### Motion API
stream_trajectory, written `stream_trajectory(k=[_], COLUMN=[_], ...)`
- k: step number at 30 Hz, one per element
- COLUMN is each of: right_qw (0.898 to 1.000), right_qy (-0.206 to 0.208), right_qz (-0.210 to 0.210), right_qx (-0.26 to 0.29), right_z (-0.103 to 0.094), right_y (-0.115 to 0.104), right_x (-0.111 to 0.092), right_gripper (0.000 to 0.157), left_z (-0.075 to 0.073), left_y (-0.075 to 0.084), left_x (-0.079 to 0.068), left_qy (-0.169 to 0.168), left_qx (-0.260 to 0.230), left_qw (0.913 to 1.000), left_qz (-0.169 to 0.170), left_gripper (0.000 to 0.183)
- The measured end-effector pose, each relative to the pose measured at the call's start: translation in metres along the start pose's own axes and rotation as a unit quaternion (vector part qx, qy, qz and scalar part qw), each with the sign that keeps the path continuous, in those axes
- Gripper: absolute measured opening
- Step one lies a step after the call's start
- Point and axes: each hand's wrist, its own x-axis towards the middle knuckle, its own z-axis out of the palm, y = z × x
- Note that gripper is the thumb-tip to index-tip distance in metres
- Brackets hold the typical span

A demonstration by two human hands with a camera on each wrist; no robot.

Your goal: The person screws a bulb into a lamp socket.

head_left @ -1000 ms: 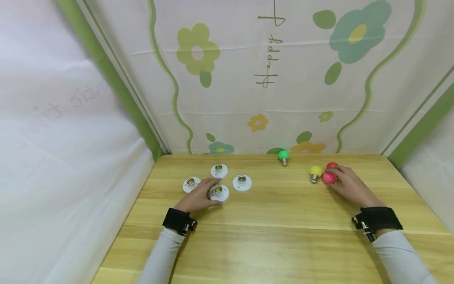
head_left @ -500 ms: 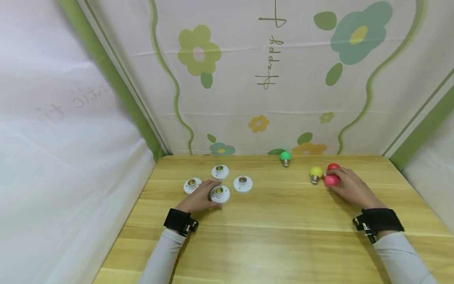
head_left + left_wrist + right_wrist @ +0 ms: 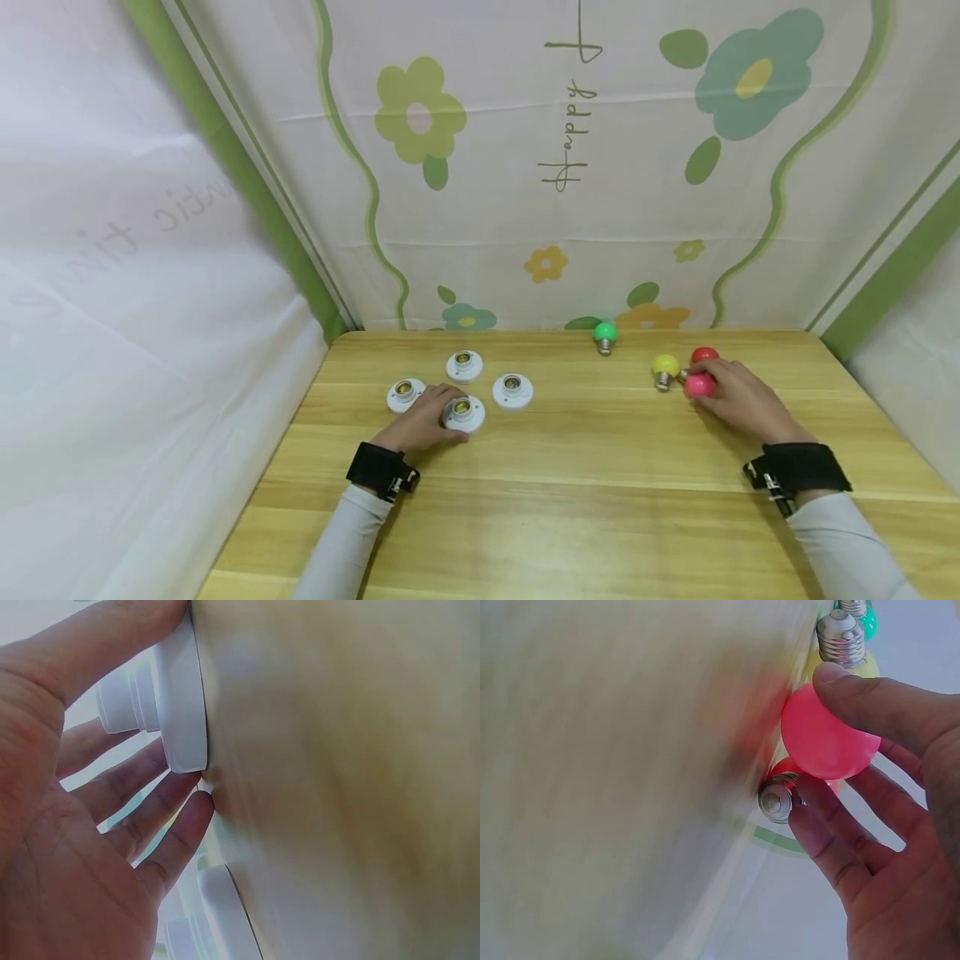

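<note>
My left hand (image 3: 420,421) holds the nearest white lamp socket (image 3: 463,414) by its round base, thumb on the near side and fingers on the far side. The left wrist view shows this socket (image 3: 184,705) standing on the table between thumb and fingers. On the right, my right hand (image 3: 742,402) pinches a pink light bulb (image 3: 699,386). In the right wrist view the thumb presses that bulb (image 3: 829,735) from one side, fingers on the other. A red bulb (image 3: 705,354) lies just behind it, partly hidden. Left of them is a yellow bulb (image 3: 665,365).
Three more white sockets stand around the held one: a left socket (image 3: 404,393), a back socket (image 3: 464,365) and a right socket (image 3: 513,390). A green bulb (image 3: 605,333) lies at the back of the wooden table (image 3: 570,500), by the printed curtain (image 3: 480,200).
The pink bulb has shifted slightly toward me in my right hand, apart from the red one. My left hand stays at its socket. The head view has moved a little.
</note>
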Motion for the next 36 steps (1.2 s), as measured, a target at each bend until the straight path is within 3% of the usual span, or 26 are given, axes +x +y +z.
stream_trajectory(k=[16,25,31,36], right_qw=[0.999,1.0,0.998,0.997], right_qy=[-0.008,0.026,0.062,0.071], right_qz=[0.031,0.007,-0.029,-0.033], right_qx=[0.0,0.006,0.003,0.003], right_z=[-0.005,-0.009,-0.01,-0.012], right_y=[-0.007,-0.016,-0.025,-0.035], right_x=[-0.005,-0.003,0.001,0.002], right_gripper=[0.046,0.048,0.05,0.049], left_z=[0.0,0.001,0.002,0.002], left_y=[0.002,0.005,0.006,0.01], left_x=[-0.002,-0.001,-0.001,-0.001], left_qy=[-0.001,-0.017,-0.018,-0.012], left_qx=[0.016,0.018,0.01,0.002], left_qw=[0.9999,0.9995,0.9994,0.9995], left_qz=[-0.004,-0.021,-0.029,-0.029], left_gripper=[0.066,0.066,0.064,0.064])
